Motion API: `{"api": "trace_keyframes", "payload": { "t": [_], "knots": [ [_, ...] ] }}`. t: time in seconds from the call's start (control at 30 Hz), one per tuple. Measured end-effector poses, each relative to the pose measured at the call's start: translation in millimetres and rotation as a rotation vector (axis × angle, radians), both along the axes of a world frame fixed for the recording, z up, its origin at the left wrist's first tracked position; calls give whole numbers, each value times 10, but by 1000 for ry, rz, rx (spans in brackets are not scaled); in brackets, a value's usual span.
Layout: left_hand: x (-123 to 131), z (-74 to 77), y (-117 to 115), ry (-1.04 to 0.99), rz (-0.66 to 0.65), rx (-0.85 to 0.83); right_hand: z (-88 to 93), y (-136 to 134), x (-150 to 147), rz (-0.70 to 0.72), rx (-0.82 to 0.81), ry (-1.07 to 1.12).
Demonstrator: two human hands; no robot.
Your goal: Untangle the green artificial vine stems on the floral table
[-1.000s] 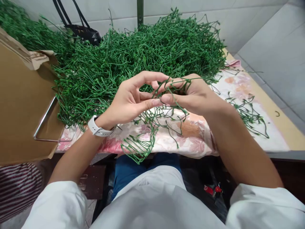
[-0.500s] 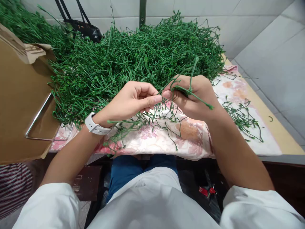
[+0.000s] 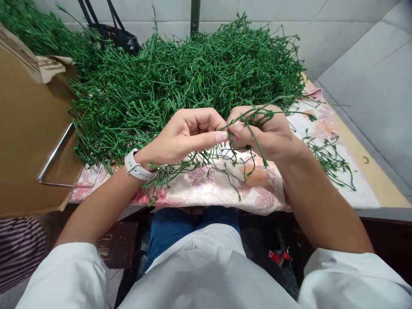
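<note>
A thin green branching stem [image 3: 246,121], seemingly plastic, spans the gap between my hands, its offshoots fanning over the back of my right hand. My left hand [image 3: 193,133] pinches the stem's near end between thumb and curled fingers. Closed around the same stem, my right hand [image 3: 270,133] presses with its thumb, nearly touching the left fingertips. Beyond both hands a large tangled heap of similar green stems [image 3: 186,73] covers the table. Several loose stems [image 3: 164,174] lie on the floral cloth [image 3: 206,189] under my wrists.
A brown cardboard panel [image 3: 28,137] with a metal wire stand [image 3: 53,154] rises at the left. A smaller pile of stems [image 3: 334,161] lies on the right. A black bag [image 3: 116,38] rests behind the heap by the tiled wall [image 3: 283,47]. The table's wooden edge [image 3: 380,171] runs along the right.
Both hands have shifted slightly right. The stem's offshoots have swung from pointing up to lying out rightward over my right hand, and the right fist has turned a little.
</note>
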State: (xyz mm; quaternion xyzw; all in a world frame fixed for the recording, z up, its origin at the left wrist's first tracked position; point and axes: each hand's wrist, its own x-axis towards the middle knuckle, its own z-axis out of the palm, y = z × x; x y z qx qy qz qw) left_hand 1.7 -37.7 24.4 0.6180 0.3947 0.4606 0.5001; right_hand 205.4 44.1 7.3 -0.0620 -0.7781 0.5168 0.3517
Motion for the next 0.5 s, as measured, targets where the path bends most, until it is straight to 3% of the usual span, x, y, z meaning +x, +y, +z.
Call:
{"api": "trace_keyframes", "payload": {
  "t": [0.23,0.37,0.43,0.5],
  "knots": [
    [71,-123,85,-105,-10,-69,166,-14,-9,-152,311,-118],
    [68,-98,103,-153,-32,-130,103,125,70,-219,456,-202],
    [31,-48,108,-256,-39,-57,36,271,149,-327,460,-268],
    [-1,-9,118,-396,-4,78,20,403,245,-424,361,-278]
  ]
}}
